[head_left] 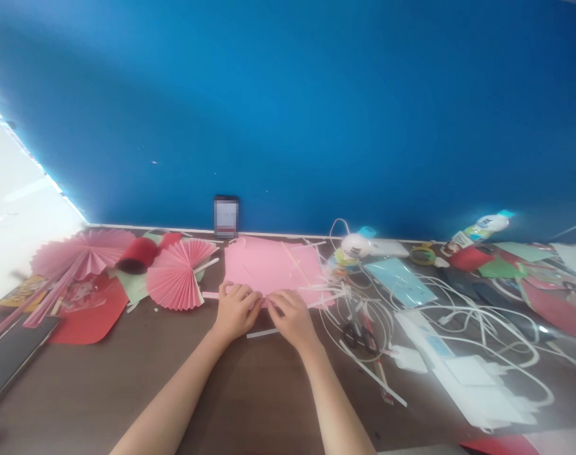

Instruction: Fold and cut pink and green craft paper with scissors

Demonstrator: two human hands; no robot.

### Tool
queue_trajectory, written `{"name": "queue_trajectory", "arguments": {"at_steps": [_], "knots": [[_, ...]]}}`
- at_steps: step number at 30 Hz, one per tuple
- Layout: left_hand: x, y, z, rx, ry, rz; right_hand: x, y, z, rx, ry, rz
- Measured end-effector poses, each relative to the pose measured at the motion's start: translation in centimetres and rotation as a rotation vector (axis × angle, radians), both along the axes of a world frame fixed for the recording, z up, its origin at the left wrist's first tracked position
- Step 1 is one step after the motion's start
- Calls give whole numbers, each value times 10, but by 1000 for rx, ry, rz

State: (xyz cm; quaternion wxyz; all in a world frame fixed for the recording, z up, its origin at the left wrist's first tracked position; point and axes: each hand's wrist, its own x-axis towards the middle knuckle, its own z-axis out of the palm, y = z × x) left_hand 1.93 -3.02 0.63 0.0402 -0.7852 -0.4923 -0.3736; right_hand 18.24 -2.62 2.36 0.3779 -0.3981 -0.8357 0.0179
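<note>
Left hand: we rest our left hand (pixel 236 308) on the near edge of the pink paper sheet (pixel 269 265), fingers curled and pressed together, pinching that edge.
Right hand: our right hand (pixel 290 314) sits just beside it, fingertips bent down and pinching the same edge.
Pink paper sheet: it lies flat on the brown table (pixel 250 392) in front of the blue wall (pixel 288 114); its long axis runs left to right, the near edge turned toward us.
White strip: a thin paper strip (pixel 263 333) lies below our hands, running left to right.
Left side: a folded pink paper fan (pixel 176 278).
Right side: scissors (pixel 358 335) among white cables (pixel 458 316).
</note>
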Motion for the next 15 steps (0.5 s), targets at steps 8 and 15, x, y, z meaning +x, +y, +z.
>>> {"name": "queue_trajectory", "arguments": {"at_steps": [8, 15], "knots": [[-1, 1, 3, -137, -230, -65, -5, -4, -9, 146, -80, -11], [-9, 7, -6, -73, -568, 6, 0, 0, -5, 161, 456, -240]]}}
